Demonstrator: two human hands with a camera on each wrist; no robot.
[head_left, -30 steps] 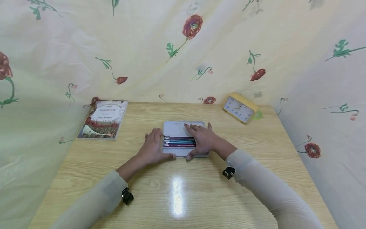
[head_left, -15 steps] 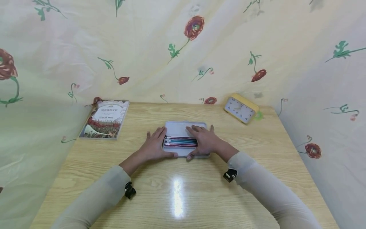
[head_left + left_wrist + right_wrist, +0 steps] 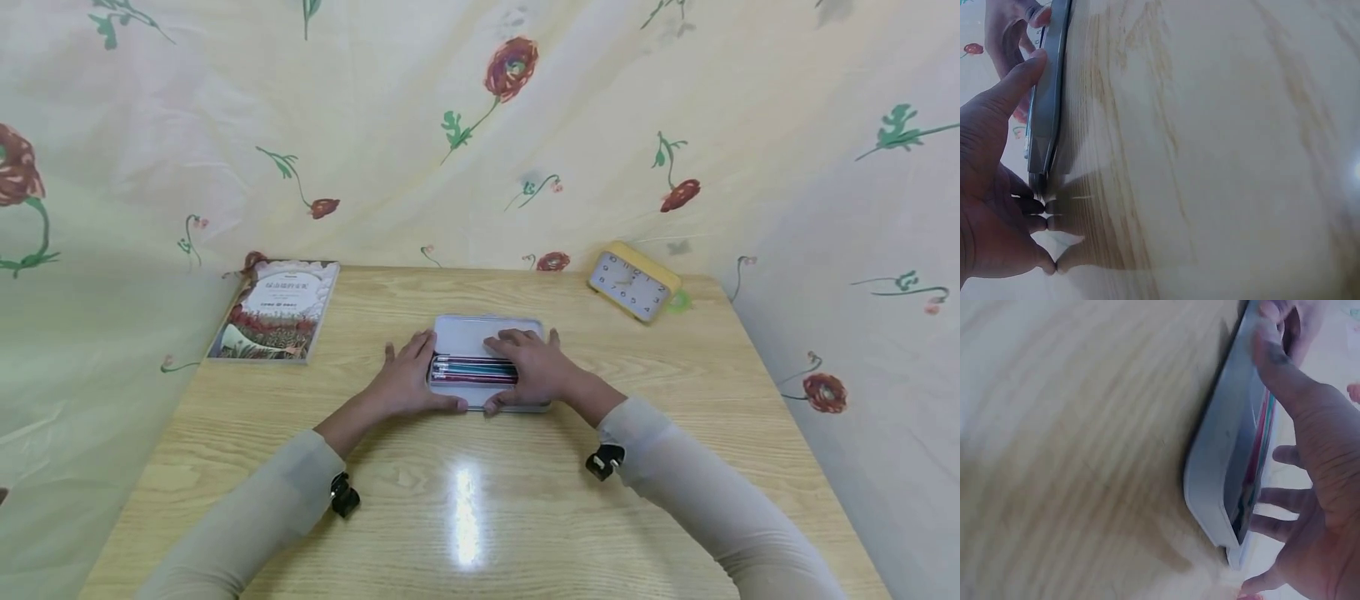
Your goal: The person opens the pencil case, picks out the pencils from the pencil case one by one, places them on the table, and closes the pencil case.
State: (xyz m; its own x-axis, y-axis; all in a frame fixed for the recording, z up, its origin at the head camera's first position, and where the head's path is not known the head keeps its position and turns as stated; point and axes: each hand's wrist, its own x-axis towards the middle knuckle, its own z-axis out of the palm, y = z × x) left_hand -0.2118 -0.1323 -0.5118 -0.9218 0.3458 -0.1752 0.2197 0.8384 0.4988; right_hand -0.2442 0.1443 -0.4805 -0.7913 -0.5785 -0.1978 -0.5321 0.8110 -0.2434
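Note:
An open pencil case lies on the wooden table, its lid folded back. Several pencils with metal ends lie side by side in it. My left hand holds the case at its left end, the thumb against the front wall and the other fingers around the end, close to the tabletop. Over the right part my right hand grips the case, thumb at the front wall and fingers spread across towards the lid. This hand hides the right ends of the pencils. In the right wrist view the case's end corner shows plainly.
A book with a printed cover lies at the back left of the table. At the back right stands a yellow alarm clock. Flower-patterned cloth hangs behind the table and along its sides.
Between one second and half a second ago, my left forearm shifted slightly inwards and the view turned a little. Since then both hands have stayed on the case with hardly any movement.

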